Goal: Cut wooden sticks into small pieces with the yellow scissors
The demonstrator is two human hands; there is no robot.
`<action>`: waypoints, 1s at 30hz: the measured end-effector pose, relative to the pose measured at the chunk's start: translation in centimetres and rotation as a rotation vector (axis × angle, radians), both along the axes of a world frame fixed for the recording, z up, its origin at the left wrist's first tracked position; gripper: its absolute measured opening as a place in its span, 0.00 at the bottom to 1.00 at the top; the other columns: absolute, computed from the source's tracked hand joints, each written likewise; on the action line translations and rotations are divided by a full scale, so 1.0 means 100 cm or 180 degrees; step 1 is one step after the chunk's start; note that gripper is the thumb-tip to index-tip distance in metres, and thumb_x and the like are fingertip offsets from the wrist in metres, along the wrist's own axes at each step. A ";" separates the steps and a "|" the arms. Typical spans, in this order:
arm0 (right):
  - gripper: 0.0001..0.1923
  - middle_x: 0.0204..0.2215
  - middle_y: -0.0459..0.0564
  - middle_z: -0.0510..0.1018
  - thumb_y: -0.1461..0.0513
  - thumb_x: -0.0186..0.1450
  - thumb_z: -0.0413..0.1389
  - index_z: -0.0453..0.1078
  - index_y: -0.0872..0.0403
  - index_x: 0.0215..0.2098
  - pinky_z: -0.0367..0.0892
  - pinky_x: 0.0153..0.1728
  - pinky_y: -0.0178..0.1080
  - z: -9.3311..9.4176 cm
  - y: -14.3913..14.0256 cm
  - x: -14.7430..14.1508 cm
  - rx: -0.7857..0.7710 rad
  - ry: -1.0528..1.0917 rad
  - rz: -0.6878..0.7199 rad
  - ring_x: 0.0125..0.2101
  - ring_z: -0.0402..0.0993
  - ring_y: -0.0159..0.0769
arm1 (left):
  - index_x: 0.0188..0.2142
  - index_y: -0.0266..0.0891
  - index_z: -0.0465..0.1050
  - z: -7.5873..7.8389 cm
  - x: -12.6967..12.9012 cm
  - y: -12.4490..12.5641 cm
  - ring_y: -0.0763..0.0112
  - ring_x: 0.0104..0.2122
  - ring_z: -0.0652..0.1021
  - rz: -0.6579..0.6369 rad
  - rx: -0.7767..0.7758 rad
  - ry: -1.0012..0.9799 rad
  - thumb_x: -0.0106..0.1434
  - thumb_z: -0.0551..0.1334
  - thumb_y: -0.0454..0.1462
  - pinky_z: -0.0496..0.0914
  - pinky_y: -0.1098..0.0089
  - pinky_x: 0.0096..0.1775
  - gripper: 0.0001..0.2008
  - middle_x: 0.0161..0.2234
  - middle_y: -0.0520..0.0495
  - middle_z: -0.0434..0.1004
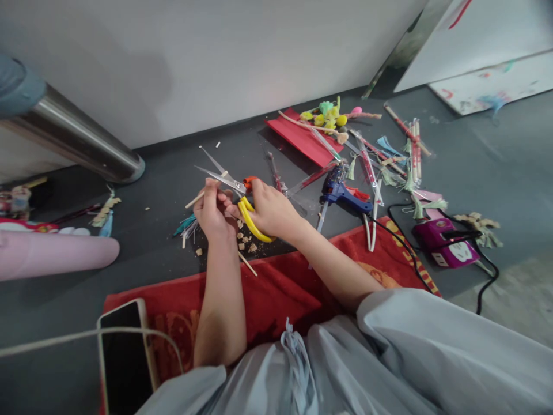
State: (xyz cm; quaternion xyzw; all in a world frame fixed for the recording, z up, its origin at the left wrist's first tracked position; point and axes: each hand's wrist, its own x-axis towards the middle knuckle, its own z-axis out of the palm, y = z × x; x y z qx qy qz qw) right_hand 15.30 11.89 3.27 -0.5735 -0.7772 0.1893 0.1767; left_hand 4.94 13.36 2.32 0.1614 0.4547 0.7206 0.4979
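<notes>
My right hand (272, 207) is closed around the yellow and orange handles of a pair of scissors (249, 222). The metal blades are spread and point up and left. Pinched in my left hand (215, 210) is a thin wooden stick (195, 200), whose far end shows beside the blades; whether they touch it I cannot tell. Under my hands lie small wood crumbs (248, 245), another thin stick (247, 264) and a teal tassel (185, 225).
A blue glue gun (345, 193) stands right of my hands, its cord running toward a purple power strip (447, 242). Behind are a red sheet (305, 141) and wrapped sticks (367, 158). A phone (125, 354) rests on a red towel (173, 288). A metal leg (82, 132) rises at left.
</notes>
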 end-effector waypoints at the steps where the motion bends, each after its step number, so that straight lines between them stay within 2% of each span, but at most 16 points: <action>1: 0.38 0.42 0.62 0.74 0.36 0.61 0.40 0.59 0.61 0.48 0.63 0.43 0.41 0.000 0.000 0.000 0.0001 -0.0009 0.0000 0.45 0.72 0.46 | 0.19 0.38 0.67 0.000 0.000 0.000 0.86 0.13 0.62 -0.0007 -0.0022 0.0031 0.50 0.68 0.47 0.53 0.81 0.13 0.17 0.13 0.60 0.58; 7: 0.37 0.42 0.62 0.74 0.37 0.62 0.41 0.59 0.62 0.48 0.63 0.43 0.41 0.000 0.000 0.001 0.0005 -0.0038 0.0012 0.45 0.72 0.46 | 0.19 0.38 0.66 -0.002 0.000 0.001 0.86 0.13 0.62 0.0012 -0.0151 0.0136 0.49 0.68 0.48 0.55 0.80 0.14 0.18 0.13 0.60 0.58; 12: 0.34 0.40 0.60 0.75 0.39 0.64 0.40 0.60 0.60 0.47 0.63 0.40 0.40 0.002 0.001 0.000 -0.0126 -0.0050 0.0015 0.42 0.73 0.45 | 0.19 0.38 0.67 -0.002 0.000 0.003 0.86 0.13 0.62 0.0066 -0.0072 0.0046 0.48 0.69 0.48 0.60 0.81 0.18 0.18 0.13 0.60 0.57; 19: 0.31 0.40 0.58 0.77 0.40 0.65 0.39 0.62 0.57 0.44 0.64 0.34 0.39 0.007 0.000 -0.003 -0.0377 -0.0200 -0.0102 0.38 0.75 0.45 | 0.20 0.38 0.67 0.002 -0.001 0.001 0.85 0.14 0.63 0.0025 -0.0175 0.0012 0.47 0.69 0.48 0.55 0.81 0.15 0.18 0.13 0.60 0.57; 25: 0.31 0.38 0.57 0.78 0.40 0.64 0.40 0.63 0.57 0.45 0.65 0.34 0.40 0.010 0.000 -0.004 -0.0431 -0.0392 -0.0205 0.39 0.76 0.48 | 0.21 0.39 0.67 -0.001 -0.003 0.000 0.86 0.13 0.62 -0.0021 -0.0061 0.0015 0.48 0.69 0.48 0.55 0.81 0.14 0.17 0.13 0.61 0.57; 30: 0.32 0.39 0.57 0.78 0.40 0.64 0.40 0.62 0.58 0.46 0.64 0.36 0.40 0.007 0.000 -0.003 -0.0375 -0.0262 -0.0178 0.39 0.76 0.46 | 0.20 0.39 0.66 -0.002 -0.003 0.001 0.86 0.13 0.62 0.0034 0.0006 -0.0098 0.48 0.69 0.46 0.57 0.81 0.15 0.17 0.13 0.61 0.57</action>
